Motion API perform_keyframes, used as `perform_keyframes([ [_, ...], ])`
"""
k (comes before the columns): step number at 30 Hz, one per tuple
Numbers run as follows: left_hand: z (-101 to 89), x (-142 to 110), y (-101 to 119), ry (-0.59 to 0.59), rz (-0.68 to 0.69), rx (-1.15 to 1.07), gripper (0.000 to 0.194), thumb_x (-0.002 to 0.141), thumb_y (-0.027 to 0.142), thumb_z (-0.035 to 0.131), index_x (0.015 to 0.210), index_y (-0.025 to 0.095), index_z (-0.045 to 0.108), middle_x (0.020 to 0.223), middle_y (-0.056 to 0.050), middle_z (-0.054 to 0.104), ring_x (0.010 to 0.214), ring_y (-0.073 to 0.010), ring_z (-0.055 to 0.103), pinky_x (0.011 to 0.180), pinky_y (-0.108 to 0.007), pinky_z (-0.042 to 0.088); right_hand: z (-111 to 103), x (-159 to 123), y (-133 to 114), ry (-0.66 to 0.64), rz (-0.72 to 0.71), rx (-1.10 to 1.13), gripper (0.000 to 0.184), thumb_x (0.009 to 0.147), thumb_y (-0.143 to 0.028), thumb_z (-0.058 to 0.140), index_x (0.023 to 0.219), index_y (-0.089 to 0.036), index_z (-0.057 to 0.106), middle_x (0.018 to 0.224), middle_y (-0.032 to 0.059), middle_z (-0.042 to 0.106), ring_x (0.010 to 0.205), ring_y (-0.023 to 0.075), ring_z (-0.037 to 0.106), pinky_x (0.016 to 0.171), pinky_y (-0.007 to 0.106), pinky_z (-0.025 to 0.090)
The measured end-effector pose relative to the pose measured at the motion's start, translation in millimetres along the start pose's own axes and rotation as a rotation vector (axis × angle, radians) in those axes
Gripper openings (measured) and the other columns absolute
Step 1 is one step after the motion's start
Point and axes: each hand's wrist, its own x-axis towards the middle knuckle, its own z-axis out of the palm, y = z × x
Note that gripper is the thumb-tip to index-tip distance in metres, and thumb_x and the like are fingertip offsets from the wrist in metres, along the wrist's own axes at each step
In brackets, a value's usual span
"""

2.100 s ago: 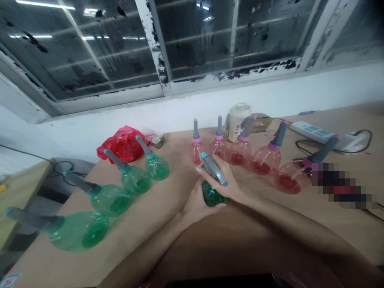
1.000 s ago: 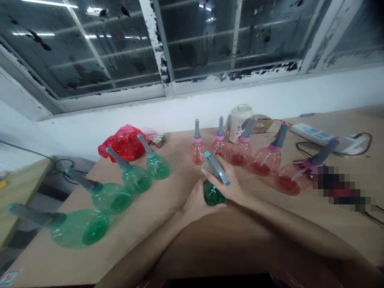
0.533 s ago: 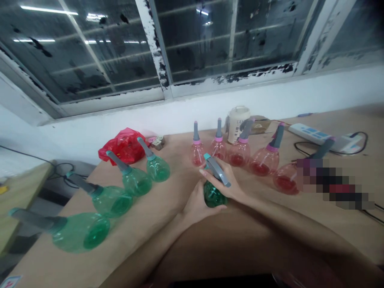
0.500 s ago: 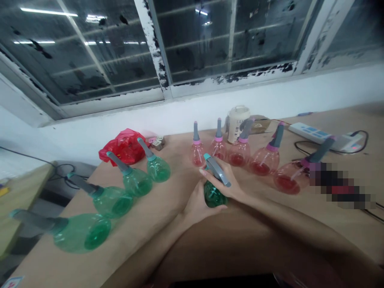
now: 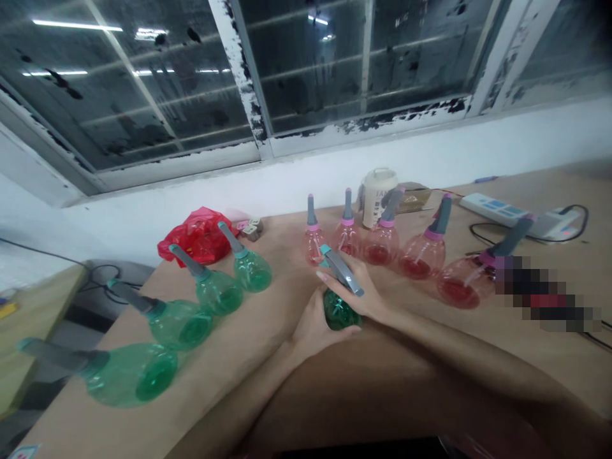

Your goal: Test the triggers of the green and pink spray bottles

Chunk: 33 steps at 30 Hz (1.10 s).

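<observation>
Green plastic spray bottle between the person's hands, mid-table. Left hand cups the body; right hand grips around the grey nozzle top. Outward: four green bottles left, five pink bottles right, all topped. Held one also topped, outside both rows; whether its top is fully tightened, cannot tell.

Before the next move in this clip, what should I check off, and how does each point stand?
1. Left hand grip around rounded, transparent green plastic bottle: ok.
2. Right hand at its grey spray head with teal tip: ok.
3. Head fully seated on the neck: cannot tell, hand covers the joint.
4. Four other green plastic spray bottles away from both hands: ok.
5. Gap from right hand to transparent pink plastic spray bottles: cannot tell, they overlap in view.
</observation>
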Motion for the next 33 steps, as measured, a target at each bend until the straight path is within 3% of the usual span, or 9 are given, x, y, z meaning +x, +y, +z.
perform_keyframes([
  [5, -0.2, -0.8, 1.5, 0.024, 0.001, 0.020, 0.089, 0.064, 0.041, 0.077, 0.136, 0.025, 0.026, 0.135, -0.012, 0.047, 0.127, -0.0343, 0.045, 0.103, -0.055, 0.040, 2.3, -3.0, 0.5, 0.076, -0.009, -0.015, 0.012, 0.081, -0.029, 0.060, 0.082, -0.021, 0.051, 0.078, 0.0023, 0.059, 0.069, 0.0188, 0.059, 0.063, 0.034, 0.047],
  [11, -0.4, -1.2, 7.4, 0.060, 0.023, 0.028, 0.085, 0.064, 0.042, 0.076, 0.135, 0.026, 0.031, 0.132, -0.009, 0.049, 0.124, -0.0357, 0.047, 0.101, -0.052, 0.042, 2.4, -2.7, 0.6, 0.096, -0.037, -0.020, 0.015, 0.081, -0.027, 0.059, 0.093, -0.021, 0.051, 0.087, 0.0037, 0.060, 0.078, 0.0199, 0.059, 0.069, 0.036, 0.048],
  [24, 2.6, -1.8, 1.5, 0.052, -0.001, 0.020, 0.090, 0.063, 0.041, 0.078, 0.135, 0.023, 0.028, 0.136, -0.013, 0.045, 0.127, -0.0350, 0.042, 0.102, -0.054, 0.040, 2.1, -2.4, 0.8, 0.082, -0.048, -0.003, 0.012, 0.081, -0.024, 0.060, 0.088, -0.021, 0.052, 0.088, 0.0040, 0.059, 0.080, 0.0196, 0.058, 0.071, 0.036, 0.048],
  [30, 2.0, -1.4, 0.5, 0.038, -0.013, 0.011, 0.087, 0.062, 0.042, 0.078, 0.133, 0.021, 0.032, 0.127, -0.013, 0.051, 0.121, -0.0355, 0.049, 0.097, -0.055, 0.043, 0.6, -1.2, 2.3, 0.045, -0.036, 0.007, 0.011, 0.082, -0.028, 0.060, 0.086, -0.019, 0.056, 0.080, 0.0028, 0.058, 0.075, 0.0192, 0.059, 0.067, 0.035, 0.048],
  [33, 1.7, -1.1, 1.2, 0.028, -0.010, 0.003, 0.087, 0.062, 0.040, 0.078, 0.134, 0.022, 0.032, 0.128, -0.013, 0.051, 0.121, -0.0354, 0.049, 0.097, -0.056, 0.043, -0.3, -1.9, 4.1, 0.029, -0.004, 0.065, 0.018, 0.079, -0.028, 0.063, 0.094, -0.019, 0.058, 0.089, 0.0049, 0.063, 0.083, 0.0210, 0.062, 0.073, 0.036, 0.050],
])
